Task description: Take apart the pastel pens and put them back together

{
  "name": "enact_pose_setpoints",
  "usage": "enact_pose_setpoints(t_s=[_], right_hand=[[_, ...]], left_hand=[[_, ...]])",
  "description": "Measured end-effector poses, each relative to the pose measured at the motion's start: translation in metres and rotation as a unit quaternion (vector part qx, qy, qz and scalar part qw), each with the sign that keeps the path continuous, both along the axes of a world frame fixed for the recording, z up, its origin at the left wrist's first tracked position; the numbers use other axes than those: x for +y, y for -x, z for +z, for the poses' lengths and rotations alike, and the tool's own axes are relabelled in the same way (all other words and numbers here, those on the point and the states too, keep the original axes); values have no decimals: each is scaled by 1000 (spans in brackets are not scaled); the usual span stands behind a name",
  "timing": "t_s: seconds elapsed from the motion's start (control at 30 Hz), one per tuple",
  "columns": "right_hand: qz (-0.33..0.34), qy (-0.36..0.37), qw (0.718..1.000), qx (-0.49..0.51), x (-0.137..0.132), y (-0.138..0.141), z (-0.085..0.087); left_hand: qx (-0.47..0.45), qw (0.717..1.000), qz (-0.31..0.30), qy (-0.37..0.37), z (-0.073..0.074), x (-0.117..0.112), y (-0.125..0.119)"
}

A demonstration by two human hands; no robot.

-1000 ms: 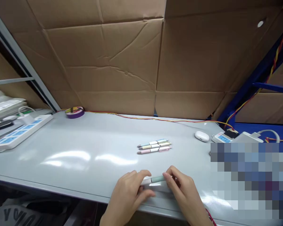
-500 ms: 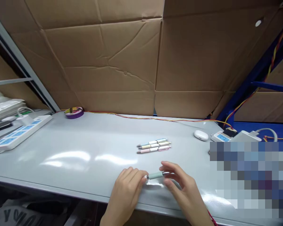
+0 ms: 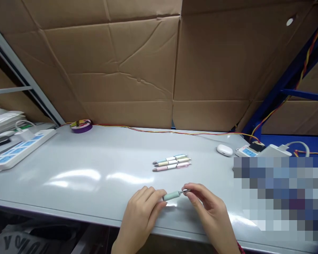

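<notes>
At the near edge of the grey table [image 3: 76, 158], the person's 2 hands meet over 1 green pen [image 3: 172, 195]. The left hand [image 3: 141, 213] curls around the pen's left end, thumb and fingers closed on the pale green barrel. The right hand [image 3: 209, 208] pinches the metal tip at the pen's right end between thumb and forefinger, with the other fingers folded loosely beneath. The pen lies nearly level between the hands, its right end a touch higher, low over the tabletop, where its pale reflection shows just below.

Farther back, near the middle of the table, 3 pens [image 3: 171, 162] lie side by side, touching, with their tips to the left: 1 bluish, 1 yellowish, 1 pink. They sit well apart from the hands. To their right rests a white earbud case [image 3: 224, 150], and just beside it a small white socket block [image 3: 247, 151] with a blue face.

A long power strip [image 3: 18, 150] lies along the far left of the table. A purple tape roll [image 3: 81, 125] sits at the back edge, against the cardboard wall [image 3: 122, 70]. From it a red and yellow wire [image 3: 161, 132] runs along the foot of the cardboard to the socket block, then climbs the blue frame [image 3: 281, 91] at the right.
</notes>
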State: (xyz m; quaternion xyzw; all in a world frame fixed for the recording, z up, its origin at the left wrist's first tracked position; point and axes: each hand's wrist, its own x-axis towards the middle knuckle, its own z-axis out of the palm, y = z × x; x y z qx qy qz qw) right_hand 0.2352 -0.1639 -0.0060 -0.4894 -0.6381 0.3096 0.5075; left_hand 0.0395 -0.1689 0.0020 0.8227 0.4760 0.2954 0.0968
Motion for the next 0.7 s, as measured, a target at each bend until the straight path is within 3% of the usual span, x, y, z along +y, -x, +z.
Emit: enact_pose_setpoints(t_s=[0.1,0.3,0.47,0.6,0.7], right_hand=[[10,10,1000,-19,0,0,1],[6,13,1000,2,-1,0,2],[0,12,1000,23,-4,3,4],[-24,-2,999,44,-7,5,6],[2,-34,999,11,-7,4,8]], left_hand=[[-1,1000,0,-8,-1,0,0],[53,991,-6,-123,2,2,-8],[14,999,-21,-46,12,9,-23],[12,999,30,-19,11,14,-27],[-2,998,58,-18,7,14,-26]])
